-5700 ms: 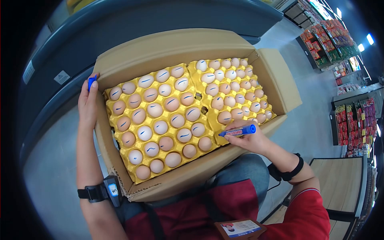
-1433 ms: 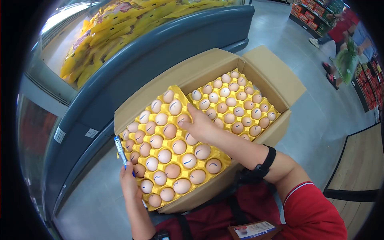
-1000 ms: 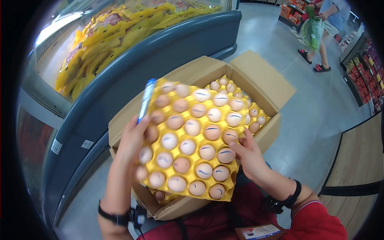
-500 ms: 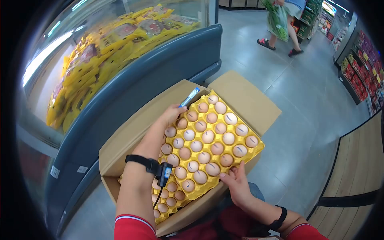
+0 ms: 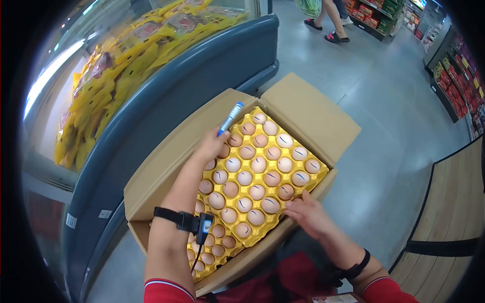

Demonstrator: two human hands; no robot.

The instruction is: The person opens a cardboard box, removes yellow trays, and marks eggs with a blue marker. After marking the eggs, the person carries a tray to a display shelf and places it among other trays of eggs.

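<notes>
A yellow egg tray (image 5: pixel 262 181) lies inside an open cardboard box (image 5: pixel 166 162), filled with brown and pale eggs that bear blue pen strokes. At the tray's upper left edge my left hand (image 5: pixel 212 145) is closed, with a blue and white marker (image 5: pixel 231 119) sticking up from it. My right hand (image 5: pixel 307 213) touches the tray's lower right edge, its fingers closed on the rim. Below and to the left, partly covered by the marked tray and my left arm, is another tray of eggs (image 5: pixel 217 249) on which no strokes can be made out.
A chiller with a dark blue rim (image 5: pixel 174 88) holds yellow packages (image 5: pixel 118 76) at the left. Beyond the box flap (image 5: pixel 309 113), people's legs (image 5: pixel 333 17) show on the grey floor. Stocked shelves (image 5: pixel 449 86) and a wooden platform (image 5: pixel 447 202) stand at the right.
The marked tray has moved slightly down and left and sits lower in the box. Both hands moved with it. The person with the green bag has moved left.
</notes>
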